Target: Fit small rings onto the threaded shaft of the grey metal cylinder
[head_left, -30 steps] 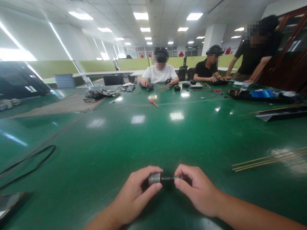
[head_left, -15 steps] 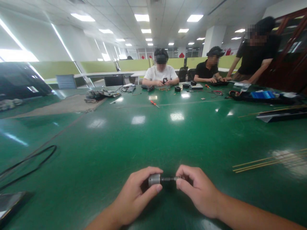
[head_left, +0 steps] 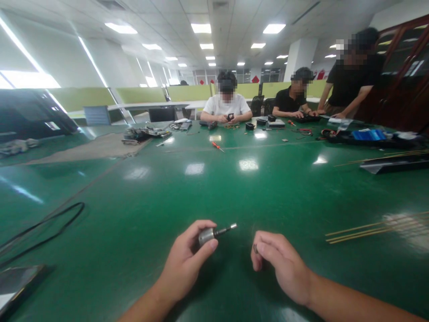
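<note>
My left hand (head_left: 187, 259) grips a short grey metal cylinder (head_left: 206, 236) between thumb and fingers. Out of its right end runs a thin dark shaft (head_left: 221, 231) with a bright tip, tilted slightly up to the right. To the right, apart from the shaft, my right hand (head_left: 279, 261) is closed in a pinch. A small dark metal piece (head_left: 255, 248) shows between its thumb and index finger; most of it is hidden, so its kind is unclear. Both hands are just above the green table (head_left: 201, 197).
Thin brass-coloured rods (head_left: 362, 230) lie at the right. A black cable (head_left: 67, 223) loops at the left, above a dark flat object (head_left: 20, 284). Farther off are an orange screwdriver (head_left: 217, 146), a pile of parts (head_left: 144, 133) and a black tray (head_left: 392, 163). Three people work across the table.
The shaft's end has come out of my right fingers, and the hands have moved apart. My left hand has tilted the cylinder so the shaft points slightly upward. The small piece stays in my right hand.
</note>
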`<action>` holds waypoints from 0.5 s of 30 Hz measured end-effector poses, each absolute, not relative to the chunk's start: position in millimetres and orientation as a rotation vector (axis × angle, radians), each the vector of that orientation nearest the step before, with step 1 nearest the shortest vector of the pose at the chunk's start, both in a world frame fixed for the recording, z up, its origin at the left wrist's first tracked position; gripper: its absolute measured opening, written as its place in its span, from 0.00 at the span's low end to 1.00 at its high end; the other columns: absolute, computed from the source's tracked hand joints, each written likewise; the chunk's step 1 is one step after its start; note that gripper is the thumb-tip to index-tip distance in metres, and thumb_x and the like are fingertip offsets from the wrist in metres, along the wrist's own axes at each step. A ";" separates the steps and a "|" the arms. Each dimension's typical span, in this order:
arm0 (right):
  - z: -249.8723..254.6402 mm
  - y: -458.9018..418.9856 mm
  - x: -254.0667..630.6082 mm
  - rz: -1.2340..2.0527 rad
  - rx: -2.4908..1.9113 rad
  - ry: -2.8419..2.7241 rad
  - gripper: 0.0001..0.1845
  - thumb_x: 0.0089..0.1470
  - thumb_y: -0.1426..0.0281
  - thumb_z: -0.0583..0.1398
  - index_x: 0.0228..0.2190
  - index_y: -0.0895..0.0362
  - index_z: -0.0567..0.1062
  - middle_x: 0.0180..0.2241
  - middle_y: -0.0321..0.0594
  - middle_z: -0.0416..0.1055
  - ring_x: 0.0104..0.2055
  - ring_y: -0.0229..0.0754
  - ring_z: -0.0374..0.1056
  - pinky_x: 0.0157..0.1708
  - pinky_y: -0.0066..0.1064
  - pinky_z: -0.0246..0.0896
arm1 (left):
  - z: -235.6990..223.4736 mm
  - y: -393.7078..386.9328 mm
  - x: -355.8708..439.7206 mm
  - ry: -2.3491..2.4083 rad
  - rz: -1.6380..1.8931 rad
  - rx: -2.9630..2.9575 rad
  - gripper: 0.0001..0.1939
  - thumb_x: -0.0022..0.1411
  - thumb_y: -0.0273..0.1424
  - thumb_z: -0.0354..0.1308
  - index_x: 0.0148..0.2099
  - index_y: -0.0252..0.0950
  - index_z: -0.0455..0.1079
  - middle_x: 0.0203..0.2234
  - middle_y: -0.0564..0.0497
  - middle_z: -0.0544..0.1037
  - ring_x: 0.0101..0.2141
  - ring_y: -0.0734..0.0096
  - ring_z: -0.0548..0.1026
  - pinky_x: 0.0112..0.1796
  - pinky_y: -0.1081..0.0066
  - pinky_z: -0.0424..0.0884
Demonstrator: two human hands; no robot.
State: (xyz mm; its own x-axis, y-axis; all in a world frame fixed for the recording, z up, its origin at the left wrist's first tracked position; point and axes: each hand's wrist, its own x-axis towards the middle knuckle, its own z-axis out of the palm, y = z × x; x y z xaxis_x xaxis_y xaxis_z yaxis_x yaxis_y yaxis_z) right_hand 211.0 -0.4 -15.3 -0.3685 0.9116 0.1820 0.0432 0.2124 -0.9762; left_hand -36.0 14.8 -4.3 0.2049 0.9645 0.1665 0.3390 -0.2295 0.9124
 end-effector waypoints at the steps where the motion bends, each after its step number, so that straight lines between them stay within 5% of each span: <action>1: -15.9 -0.5 210.6 1.277 -0.905 -1.630 0.24 0.66 0.60 0.50 0.21 0.57 0.69 0.22 0.38 0.68 0.28 0.39 0.65 0.32 0.30 0.56 | -5.2 16.8 -36.4 1.234 1.073 1.623 0.14 0.63 0.39 0.62 0.47 0.38 0.69 0.32 0.53 0.75 0.32 0.70 0.72 0.35 0.74 0.65; 10: -18.8 0.7 206.6 1.294 -0.870 -1.690 0.28 0.69 0.56 0.48 0.23 0.57 0.69 0.23 0.37 0.68 0.29 0.39 0.65 0.35 0.30 0.58 | 13.8 15.6 -33.2 1.207 1.314 1.160 0.22 0.50 0.35 0.73 0.38 0.38 0.61 0.40 0.48 0.81 0.44 0.62 0.79 0.48 0.69 0.72; 15: -17.7 0.0 205.2 1.363 -0.827 -1.663 0.21 0.67 0.55 0.51 0.28 0.56 0.67 0.22 0.35 0.68 0.27 0.39 0.65 0.33 0.30 0.60 | 32.0 -14.0 -69.6 1.355 1.313 1.318 0.34 0.50 0.39 0.73 0.55 0.41 0.62 0.39 0.50 0.80 0.45 0.56 0.80 0.48 0.65 0.77</action>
